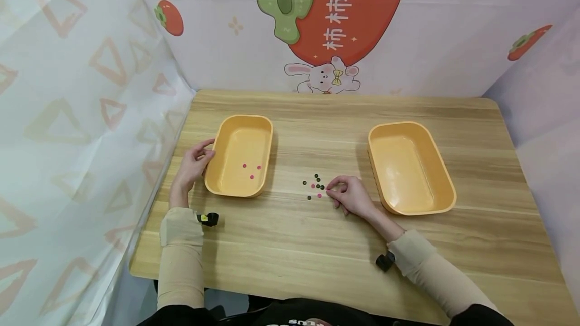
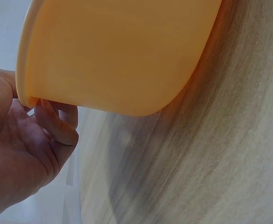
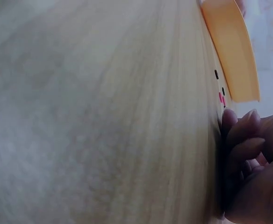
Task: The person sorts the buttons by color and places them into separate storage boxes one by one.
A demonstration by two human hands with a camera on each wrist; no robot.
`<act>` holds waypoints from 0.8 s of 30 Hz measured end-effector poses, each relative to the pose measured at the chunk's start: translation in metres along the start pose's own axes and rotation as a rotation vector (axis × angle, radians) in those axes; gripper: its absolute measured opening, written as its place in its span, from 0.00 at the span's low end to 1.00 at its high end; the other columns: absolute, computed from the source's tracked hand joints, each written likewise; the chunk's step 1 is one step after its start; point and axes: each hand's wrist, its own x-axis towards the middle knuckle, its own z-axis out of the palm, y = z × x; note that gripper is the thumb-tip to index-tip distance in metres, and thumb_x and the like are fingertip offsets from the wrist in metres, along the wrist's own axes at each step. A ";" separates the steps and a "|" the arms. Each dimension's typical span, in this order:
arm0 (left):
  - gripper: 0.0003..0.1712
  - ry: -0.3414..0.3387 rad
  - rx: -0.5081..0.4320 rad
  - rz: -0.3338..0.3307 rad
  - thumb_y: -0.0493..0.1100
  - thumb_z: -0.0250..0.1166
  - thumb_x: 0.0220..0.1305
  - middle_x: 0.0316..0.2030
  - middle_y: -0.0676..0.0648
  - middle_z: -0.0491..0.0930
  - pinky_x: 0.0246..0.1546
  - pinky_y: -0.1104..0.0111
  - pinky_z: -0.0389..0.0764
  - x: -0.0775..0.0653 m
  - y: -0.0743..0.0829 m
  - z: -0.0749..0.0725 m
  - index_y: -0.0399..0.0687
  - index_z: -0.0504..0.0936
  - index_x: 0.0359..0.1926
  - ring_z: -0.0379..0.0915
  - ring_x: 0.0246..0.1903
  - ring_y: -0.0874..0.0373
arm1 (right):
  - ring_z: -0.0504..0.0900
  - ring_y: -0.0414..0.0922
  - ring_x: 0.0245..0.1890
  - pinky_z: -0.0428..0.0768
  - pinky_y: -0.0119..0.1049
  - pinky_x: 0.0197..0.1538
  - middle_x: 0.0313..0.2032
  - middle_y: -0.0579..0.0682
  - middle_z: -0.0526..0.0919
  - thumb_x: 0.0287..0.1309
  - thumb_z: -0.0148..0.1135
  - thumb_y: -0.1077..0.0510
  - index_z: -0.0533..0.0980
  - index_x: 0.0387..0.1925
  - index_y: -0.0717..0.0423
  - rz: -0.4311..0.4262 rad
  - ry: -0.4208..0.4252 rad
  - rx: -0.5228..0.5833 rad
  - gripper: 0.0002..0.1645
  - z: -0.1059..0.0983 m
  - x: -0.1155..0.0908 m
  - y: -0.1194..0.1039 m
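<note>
My left hand grips the left rim of a yellow plastic bin. In the left wrist view, the thumb is outside and curled fingers lie under the lip of the bin. Three small pink discs lie inside it. Right of this bin, a loose group of small black discs and pink discs lies on the table. At the group's right edge is my right hand, thumb and index fingertips close together, low at the tabletop. Whether a disc is between them is hidden.
A second yellow bin stands to the right of my right hand, with no discs visible inside. The wooden table ends at a printed cloth backdrop. Black wrist cameras sit near both sleeve cuffs.
</note>
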 end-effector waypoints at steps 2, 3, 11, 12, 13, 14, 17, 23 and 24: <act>0.33 0.005 0.001 -0.002 0.42 0.61 0.85 0.38 0.59 0.80 0.21 0.75 0.75 -0.001 0.001 0.000 0.39 0.67 0.83 0.76 0.28 0.70 | 0.71 0.35 0.07 0.73 0.32 0.13 0.15 0.48 0.81 0.73 0.70 0.65 0.83 0.47 0.66 0.000 0.005 -0.006 0.07 0.000 0.000 0.000; 0.33 0.006 0.006 -0.003 0.42 0.61 0.85 0.38 0.59 0.80 0.21 0.74 0.75 -0.001 0.001 0.000 0.40 0.67 0.83 0.76 0.28 0.70 | 0.71 0.35 0.07 0.74 0.32 0.13 0.16 0.48 0.82 0.74 0.69 0.64 0.83 0.47 0.67 -0.003 0.004 -0.008 0.07 0.000 -0.001 0.001; 0.33 0.007 0.010 -0.005 0.43 0.60 0.85 0.38 0.60 0.79 0.21 0.74 0.75 -0.004 0.002 -0.001 0.40 0.66 0.83 0.75 0.27 0.70 | 0.77 0.37 0.11 0.80 0.36 0.16 0.18 0.49 0.84 0.76 0.68 0.63 0.81 0.47 0.69 -0.066 -0.047 0.055 0.09 0.000 -0.003 0.007; 0.33 0.007 0.007 -0.006 0.43 0.60 0.85 0.38 0.61 0.79 0.21 0.74 0.74 -0.004 0.002 -0.001 0.40 0.66 0.83 0.74 0.26 0.70 | 0.78 0.37 0.11 0.81 0.36 0.17 0.18 0.50 0.84 0.76 0.68 0.64 0.81 0.47 0.70 -0.077 -0.055 0.073 0.10 0.000 -0.003 0.007; 0.33 0.006 0.003 -0.007 0.43 0.60 0.85 0.37 0.61 0.80 0.21 0.74 0.75 -0.004 0.002 -0.001 0.40 0.66 0.83 0.74 0.26 0.70 | 0.79 0.37 0.12 0.82 0.35 0.18 0.18 0.50 0.85 0.75 0.68 0.64 0.81 0.48 0.71 -0.088 -0.064 0.089 0.10 0.000 -0.003 0.007; 0.33 0.004 0.002 -0.008 0.43 0.60 0.85 0.37 0.61 0.80 0.21 0.74 0.75 -0.004 0.001 -0.001 0.40 0.66 0.83 0.74 0.26 0.70 | 0.80 0.38 0.13 0.83 0.36 0.19 0.18 0.51 0.85 0.75 0.68 0.65 0.80 0.48 0.72 -0.098 -0.073 0.107 0.11 0.000 -0.003 0.006; 0.33 -0.003 0.000 -0.007 0.43 0.60 0.85 0.37 0.62 0.80 0.21 0.74 0.75 -0.005 0.001 0.000 0.40 0.66 0.83 0.74 0.26 0.70 | 0.83 0.39 0.16 0.86 0.35 0.22 0.19 0.51 0.85 0.75 0.67 0.66 0.79 0.48 0.75 -0.119 -0.098 0.142 0.11 0.002 -0.002 0.001; 0.32 0.001 -0.001 0.002 0.42 0.59 0.86 0.36 0.64 0.80 0.21 0.75 0.75 -0.004 0.002 0.002 0.39 0.66 0.83 0.75 0.26 0.71 | 0.86 0.40 0.21 0.87 0.34 0.27 0.20 0.51 0.85 0.75 0.67 0.65 0.80 0.49 0.72 -0.152 -0.098 0.152 0.10 0.005 0.005 -0.021; 0.32 0.002 -0.001 0.003 0.42 0.59 0.86 0.36 0.64 0.80 0.21 0.75 0.75 -0.004 0.002 0.002 0.39 0.67 0.83 0.75 0.26 0.71 | 0.85 0.40 0.22 0.87 0.33 0.27 0.20 0.54 0.86 0.75 0.67 0.65 0.80 0.48 0.71 -0.157 -0.094 0.148 0.10 0.006 0.006 -0.026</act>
